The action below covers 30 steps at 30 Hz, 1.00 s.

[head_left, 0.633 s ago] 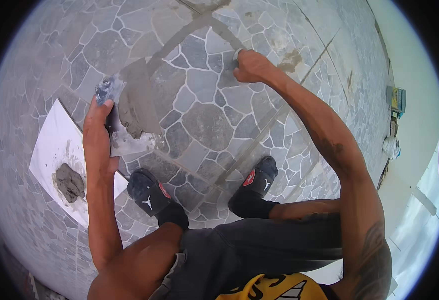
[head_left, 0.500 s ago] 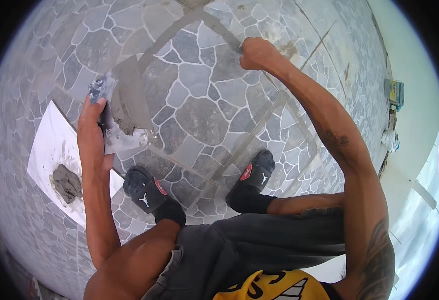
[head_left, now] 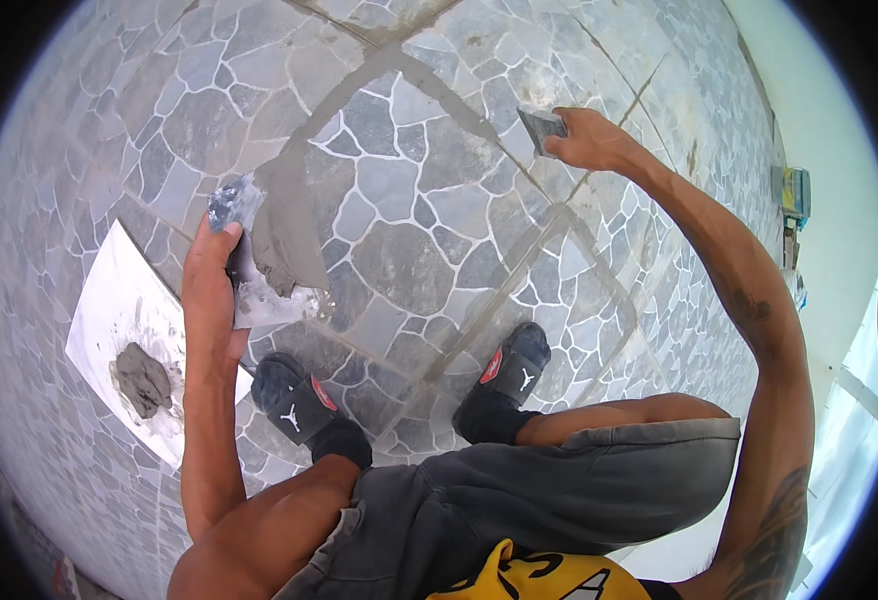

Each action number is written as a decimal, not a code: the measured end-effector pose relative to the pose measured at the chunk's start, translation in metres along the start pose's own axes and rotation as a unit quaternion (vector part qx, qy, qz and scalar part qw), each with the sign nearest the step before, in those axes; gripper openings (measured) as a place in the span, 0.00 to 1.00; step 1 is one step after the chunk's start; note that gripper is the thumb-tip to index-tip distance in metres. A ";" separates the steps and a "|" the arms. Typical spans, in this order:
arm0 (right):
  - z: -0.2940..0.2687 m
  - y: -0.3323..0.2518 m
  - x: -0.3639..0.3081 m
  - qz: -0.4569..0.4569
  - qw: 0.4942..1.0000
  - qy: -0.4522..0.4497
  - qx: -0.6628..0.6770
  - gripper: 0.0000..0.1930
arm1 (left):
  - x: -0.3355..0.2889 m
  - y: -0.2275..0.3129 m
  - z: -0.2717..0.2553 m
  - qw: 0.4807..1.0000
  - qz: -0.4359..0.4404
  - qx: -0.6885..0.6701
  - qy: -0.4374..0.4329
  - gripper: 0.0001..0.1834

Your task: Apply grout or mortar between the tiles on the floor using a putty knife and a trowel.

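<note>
My left hand (head_left: 211, 272) grips a flat metal plate (head_left: 251, 307) smeared with wet mortar. A thick grey layer of mortar (head_left: 292, 232) lies along the plate's right side. Over to the right, my right hand (head_left: 591, 140) is closed around a small dark grey scraper (head_left: 537, 128), its flat blade pointing left above the floor. Patterned stone-look tiles (head_left: 399, 235) cover the floor. Grey mortar fills a tile joint (head_left: 449, 98) left of the scraper, running up to a corner where joints cross.
A white board (head_left: 109, 290) with a lump of mortar (head_left: 144, 380) on it lies left of my left forearm. My feet in dark slides (head_left: 294, 400) stand near the middle. A pale wall (head_left: 824, 130) rises at the right, with a yellow and blue-green pack (head_left: 795, 192) against it.
My right hand has moved right and slightly nearer, off the mortar-filled joint, and the scraper now shows fully. My left hand still holds the plate; the whole view has shifted a little.
</note>
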State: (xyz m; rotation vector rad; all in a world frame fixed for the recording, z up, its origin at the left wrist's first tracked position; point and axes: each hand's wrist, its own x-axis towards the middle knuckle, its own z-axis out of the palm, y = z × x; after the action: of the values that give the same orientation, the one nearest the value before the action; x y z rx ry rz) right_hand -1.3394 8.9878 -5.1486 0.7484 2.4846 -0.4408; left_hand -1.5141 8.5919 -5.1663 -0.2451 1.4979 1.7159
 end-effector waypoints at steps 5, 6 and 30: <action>0.068 0.010 -0.012 -0.041 0.985 0.048 -0.159 0.19 | -0.003 0.001 0.028 0.999 0.003 0.020 -0.027 0.23; 0.087 0.013 -0.012 -0.033 0.980 0.060 -0.188 0.18 | -0.004 -0.002 0.036 0.999 0.004 0.022 -0.032 0.22; 0.095 0.001 -0.033 0.019 0.986 0.036 -0.165 0.20 | -0.009 0.004 0.009 0.997 -0.027 0.024 -0.061 0.24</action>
State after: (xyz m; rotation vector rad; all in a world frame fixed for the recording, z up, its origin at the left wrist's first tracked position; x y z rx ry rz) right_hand -1.2798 8.9334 -5.2091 0.6845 2.5158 0.0147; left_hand -1.5079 8.5960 -5.1554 -0.1513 1.4274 1.6216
